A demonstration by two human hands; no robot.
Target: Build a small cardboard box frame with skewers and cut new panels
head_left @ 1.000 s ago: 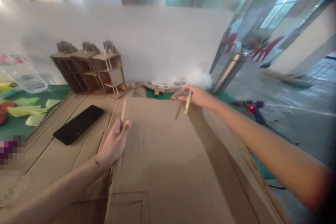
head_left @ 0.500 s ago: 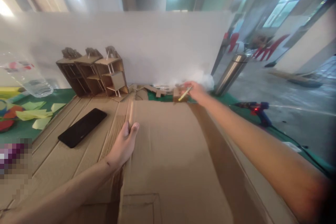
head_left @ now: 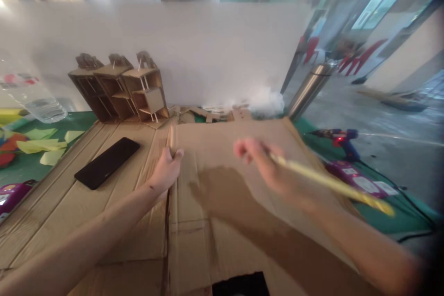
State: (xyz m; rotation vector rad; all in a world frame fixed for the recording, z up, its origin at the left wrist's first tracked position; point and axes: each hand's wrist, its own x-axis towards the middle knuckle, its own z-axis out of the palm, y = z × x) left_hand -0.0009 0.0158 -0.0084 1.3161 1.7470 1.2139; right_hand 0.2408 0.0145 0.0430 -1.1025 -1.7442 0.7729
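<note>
My left hand [head_left: 167, 169] is closed on the left edge of a large cardboard sheet [head_left: 215, 148], its thumb on top. Above the sheet's right part is my right hand [head_left: 263, 162], blurred by motion, closed around a yellow pencil [head_left: 326, 180]. The pencil slants back over the forearm, pointing down to the right. A dark shadow of the hand and arm falls across the sheet. Pencil lines run over the cardboard near my left forearm. At the bottom edge of the view a black flat object [head_left: 241, 285] lies on the sheet, partly cut off.
A black phone [head_left: 107, 163] rests on cardboard at left. Small cardboard shelves [head_left: 120, 92] stand behind it, near a plastic bottle [head_left: 43, 101] and paper pieces [head_left: 41, 145]. To the right are a steel flask [head_left: 310, 88], a glue gun [head_left: 342, 138] and a purple box [head_left: 357, 179].
My right hand has come back from the far edge toward me with the pencil, which now points back over the forearm. The sheet has shifted; the black object has come into view. My left hand keeps its grip.
</note>
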